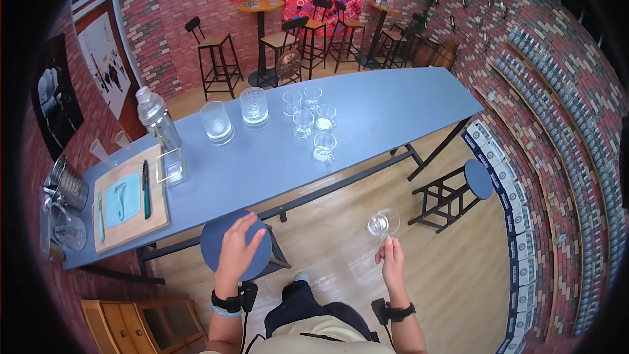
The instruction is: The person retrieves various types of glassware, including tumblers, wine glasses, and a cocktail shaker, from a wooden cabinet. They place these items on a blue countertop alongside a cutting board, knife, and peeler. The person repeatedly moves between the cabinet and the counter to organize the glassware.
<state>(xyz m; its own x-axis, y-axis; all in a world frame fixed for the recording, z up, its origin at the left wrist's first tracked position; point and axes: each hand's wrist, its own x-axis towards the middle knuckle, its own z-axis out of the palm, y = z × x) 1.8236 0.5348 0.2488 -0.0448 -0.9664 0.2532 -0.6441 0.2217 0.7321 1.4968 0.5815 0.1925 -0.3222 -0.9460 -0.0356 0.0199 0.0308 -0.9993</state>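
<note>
My right hand (392, 261) pinches the handle of a small clear glass cup (389, 222), held out over the wooden floor in front of the table. My left hand (239, 248) is empty, its thumb apart from the fingers, and appears above a round blue stool seat (211, 246). On the long blue-grey table (393, 103) stand several similar glass mugs; the nearest mug (324, 147) is close to the front edge. Behind and left of them are two larger glass vessels, one plain glass jar (216, 122) and one ribbed glass jar (254, 105).
At the table's left end are a wooden cutting board (159, 206) with a knife (146, 189), a peeler (119, 201), a metal cocktail shaker (156, 115), a metal bucket (71, 187) and a glass pitcher (69, 231). Another stool (477, 179) stands right. Boxes (521, 270) line the bottle-covered wall.
</note>
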